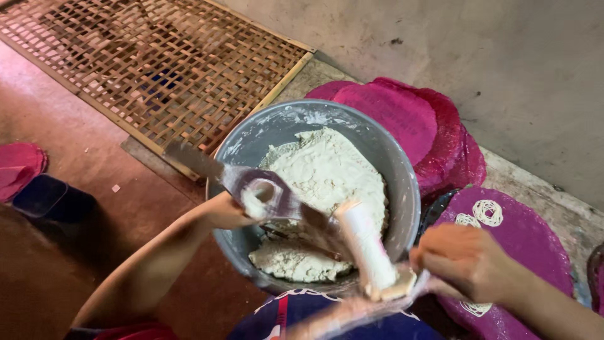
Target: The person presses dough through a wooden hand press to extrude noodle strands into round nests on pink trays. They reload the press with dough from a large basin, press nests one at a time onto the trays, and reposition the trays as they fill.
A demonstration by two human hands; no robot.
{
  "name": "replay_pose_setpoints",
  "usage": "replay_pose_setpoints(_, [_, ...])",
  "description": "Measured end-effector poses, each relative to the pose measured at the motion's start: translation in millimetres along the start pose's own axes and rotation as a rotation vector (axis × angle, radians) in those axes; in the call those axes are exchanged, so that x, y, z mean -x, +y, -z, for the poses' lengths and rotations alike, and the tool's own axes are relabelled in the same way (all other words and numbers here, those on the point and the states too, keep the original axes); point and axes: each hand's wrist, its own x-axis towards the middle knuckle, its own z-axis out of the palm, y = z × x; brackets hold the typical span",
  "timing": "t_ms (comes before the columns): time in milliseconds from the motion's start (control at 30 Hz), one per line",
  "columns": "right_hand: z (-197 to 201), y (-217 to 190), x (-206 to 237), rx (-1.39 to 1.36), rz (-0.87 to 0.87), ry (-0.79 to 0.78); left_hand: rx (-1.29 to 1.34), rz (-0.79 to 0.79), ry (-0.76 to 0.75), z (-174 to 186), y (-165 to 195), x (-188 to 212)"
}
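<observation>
At the far left edge you have a red mat (19,165) lying over a dark blue tub (44,198) on the reddish floor (94,164). Above it, a woven bamboo rack (157,63) lies flat, reaching to the grey bowl's (402,182) upper left rim. The bowl sits in the middle, between your arms; it holds a large mound of pale, crumbly dough (321,176) that fills most of it.

Your left hand (229,211) is closed around the handles of a press (264,192), a purplish tool smeared with dough, held over the bowl's left side. The tool's pale cylinder (368,249), coated with dough, slants down over the bowl's near rim toward your right hand (462,258). That hand is curled at the tool's lower end, just outside the rim; how firmly it grips is blurred.

To the right, round magenta mats (402,116) are stacked behind the bowl against the grey wall (503,63). Another magenta mat (535,242) lies under your right hand, bearing thin white noodle coils (487,213).
</observation>
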Motion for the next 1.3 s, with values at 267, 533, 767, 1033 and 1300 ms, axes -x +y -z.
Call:
replay_pose_setpoints(267, [0,51,-11,0.855,0.204,0.208,0.588,0.477,-0.103,-94,-42,-29])
replay_pose_setpoints(533, [-12,24,-12,0.368,0.025,0.454,0.388,0.357,0.116,-121,10,-32])
replay_pose_setpoints(767, [-27,4,-11,0.442,0.135,0.503,0.316,0.391,0.123,-122,29,-32])
replay_pose_setpoints(1033, [-33,4,3,0.529,0.180,0.411,0.154,0.314,0.116,-124,37,-38])
replay_pose_setpoints(1300, [-86,6,32,0.118,-0.173,1.169,-0.644,-0.425,0.686,-109,72,-31])
